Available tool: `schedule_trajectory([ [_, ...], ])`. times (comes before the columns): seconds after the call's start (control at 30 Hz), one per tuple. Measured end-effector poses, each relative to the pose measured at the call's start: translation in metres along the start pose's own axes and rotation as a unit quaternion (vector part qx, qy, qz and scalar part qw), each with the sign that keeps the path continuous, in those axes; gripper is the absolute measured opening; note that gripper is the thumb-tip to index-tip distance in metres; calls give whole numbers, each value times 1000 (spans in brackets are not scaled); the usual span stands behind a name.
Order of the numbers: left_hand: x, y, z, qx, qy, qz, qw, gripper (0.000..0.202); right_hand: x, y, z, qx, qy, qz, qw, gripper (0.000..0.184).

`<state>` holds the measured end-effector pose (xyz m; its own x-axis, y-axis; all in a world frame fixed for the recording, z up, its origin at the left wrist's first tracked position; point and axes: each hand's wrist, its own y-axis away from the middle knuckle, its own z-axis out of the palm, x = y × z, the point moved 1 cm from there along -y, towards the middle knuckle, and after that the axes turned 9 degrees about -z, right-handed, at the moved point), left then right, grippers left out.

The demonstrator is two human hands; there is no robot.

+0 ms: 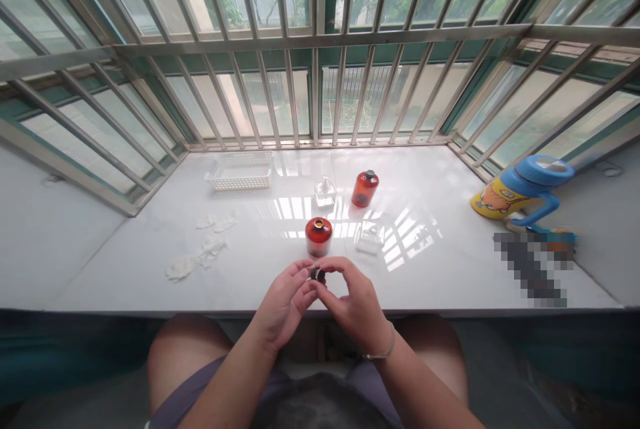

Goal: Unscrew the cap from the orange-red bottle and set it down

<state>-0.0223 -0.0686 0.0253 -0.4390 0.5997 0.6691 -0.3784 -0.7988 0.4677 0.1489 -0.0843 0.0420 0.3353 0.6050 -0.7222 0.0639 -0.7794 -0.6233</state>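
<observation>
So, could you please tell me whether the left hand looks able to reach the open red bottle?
Probably yes: the open red bottle stands just beyond the left hand, with nothing seen between them. That hand is at the black cap, though, so it may have to leave that first.

"Cap (318,274), what material?"

"The one I hold looks plastic. Open red bottle (319,238): glossy, translucent."

"Tabletop (425,279), by your eye?"

"Smooth, high gloss; I see light mirrored in it. Window grille (425,35): metal, soft sheen. Basket (240,183): perforated plastic."
</observation>
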Motion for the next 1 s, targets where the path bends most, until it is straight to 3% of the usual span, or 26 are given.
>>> schedule_trajectory([
  [0.1, 6, -12, -13, 73, -123, 105, 984, 44, 10, -17, -7, 32, 24, 14, 999, 28],
  [0.2, 16, -29, -22, 123, -281, 207, 929, 53, 22, -40, -13, 53, 46, 35, 997, 30],
  [0.3, 29, -47, -17, 121, -382, 244, 883, 71, 32, -62, -14, 35, 54, 44, 997, 33],
  [0.37, 38, -59, -8, 118, -413, 245, 869, 84, 37, -73, -11, 13, 56, 44, 997, 33],
  [0.47, 46, -75, 8, 103, -419, 227, 873, 95, 44, -81, -5, -18, 56, 62, 996, 33],
  [0.63, 42, -87, 26, 52, -408, 201, 889, 65, 49, -82, -4, -55, 80, 99, 990, 30],
  [0.87, 34, -82, 24, 44, -431, 283, 856, 54, 50, -68, -5, -27, 68, 125, 990, 38],
  [1.0, 31, -88, 18, 44, -412, 270, 869, 58, 51, -57, -5, 13, 56, 129, 990, 56],
])
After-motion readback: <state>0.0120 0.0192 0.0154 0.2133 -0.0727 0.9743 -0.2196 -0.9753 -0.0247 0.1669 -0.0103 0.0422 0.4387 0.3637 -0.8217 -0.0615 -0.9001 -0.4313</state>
